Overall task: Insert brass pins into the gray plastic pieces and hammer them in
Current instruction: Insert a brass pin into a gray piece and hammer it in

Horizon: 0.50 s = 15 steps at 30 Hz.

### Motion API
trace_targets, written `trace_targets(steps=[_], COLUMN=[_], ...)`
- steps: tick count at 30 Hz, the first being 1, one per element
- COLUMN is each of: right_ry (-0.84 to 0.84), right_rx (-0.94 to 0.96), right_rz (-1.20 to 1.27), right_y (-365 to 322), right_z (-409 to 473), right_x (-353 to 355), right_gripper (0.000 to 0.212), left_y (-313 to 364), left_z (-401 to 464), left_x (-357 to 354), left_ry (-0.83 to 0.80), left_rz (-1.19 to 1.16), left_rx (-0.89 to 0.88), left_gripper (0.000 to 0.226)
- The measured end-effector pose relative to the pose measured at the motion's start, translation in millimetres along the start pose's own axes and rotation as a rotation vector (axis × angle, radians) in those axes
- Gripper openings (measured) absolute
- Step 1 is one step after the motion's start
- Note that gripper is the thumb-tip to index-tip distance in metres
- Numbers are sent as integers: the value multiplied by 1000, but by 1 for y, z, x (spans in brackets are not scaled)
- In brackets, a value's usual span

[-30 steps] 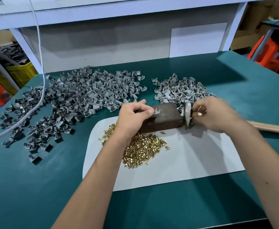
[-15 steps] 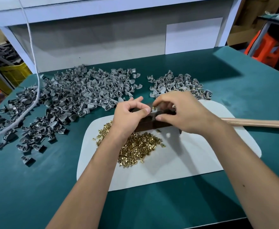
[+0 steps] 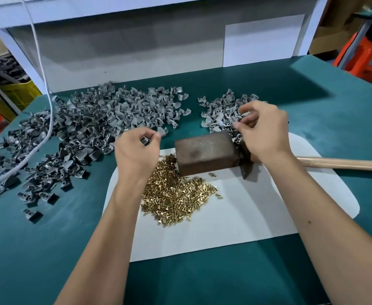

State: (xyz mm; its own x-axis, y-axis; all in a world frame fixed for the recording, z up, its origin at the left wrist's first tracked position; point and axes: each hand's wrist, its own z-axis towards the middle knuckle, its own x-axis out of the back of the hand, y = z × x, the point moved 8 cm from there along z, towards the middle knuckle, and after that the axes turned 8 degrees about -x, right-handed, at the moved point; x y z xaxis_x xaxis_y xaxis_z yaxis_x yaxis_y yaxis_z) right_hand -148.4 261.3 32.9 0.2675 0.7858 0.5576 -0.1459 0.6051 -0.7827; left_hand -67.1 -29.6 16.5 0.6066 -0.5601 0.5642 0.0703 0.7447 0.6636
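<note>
1. Brass pins [image 3: 176, 192]: lying in a loose heap on the white mat [image 3: 257, 216], just in front of the metal block; a few strays are sitting apart at the heap's right edge.
2. Gray plastic pieces, large pile [image 3: 88, 128]: spreading over the green tabletop [image 3: 48, 249] to the left of the mat, reaching toward the back wall.
3. Gray plastic pieces, small pile [image 3: 221, 111]: lying behind the block, on the right, partly hidden by the right hand.
4. Left hand [image 3: 134, 155]: hovering at the near edge of the large pile, fingers curling in and pinching one gray piece [image 3: 145, 140] between thumb and fingertips.
5. Right hand [image 3: 262, 130]: reaching over the small pile, thumb and forefinger closing on a small gray piece [image 3: 235, 124] at the pile's near edge; what exactly is being pinched is too small to make out.
6. Metal block [image 3: 206, 154]: brown, rectangular, sitting on the back edge of the mat between the two hands.
7. Hammer [image 3: 339, 164]: lying on the mat to the right of the block, wooden handle running off toward the right, head resting against the block's right end, under the right wrist.
8. White cable [image 3: 46, 89]: hanging down at the left and trailing across the large pile.
</note>
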Motion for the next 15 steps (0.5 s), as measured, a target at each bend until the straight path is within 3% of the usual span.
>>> trace_targets(steps=[3,6,10,15], right_ry=[24,39,-104,-221], right_rx=[-17,147,442,615], right_rz=[50,2,-32,-86], right_y=[2,-25,-67,-78], right_z=[-6,-23,-57,-72], right_x=[0,-3,-28,-35], right_gripper=[32,30,24,6], left_y=[-22,-33,-42,-47], left_z=[4,5,5,5], left_x=[4,6,6,10], left_ry=[-39,-79,-126,-107], left_rz=[63,91,151,135], left_rx=[74,102,86,115], left_gripper=[9,20,25,26])
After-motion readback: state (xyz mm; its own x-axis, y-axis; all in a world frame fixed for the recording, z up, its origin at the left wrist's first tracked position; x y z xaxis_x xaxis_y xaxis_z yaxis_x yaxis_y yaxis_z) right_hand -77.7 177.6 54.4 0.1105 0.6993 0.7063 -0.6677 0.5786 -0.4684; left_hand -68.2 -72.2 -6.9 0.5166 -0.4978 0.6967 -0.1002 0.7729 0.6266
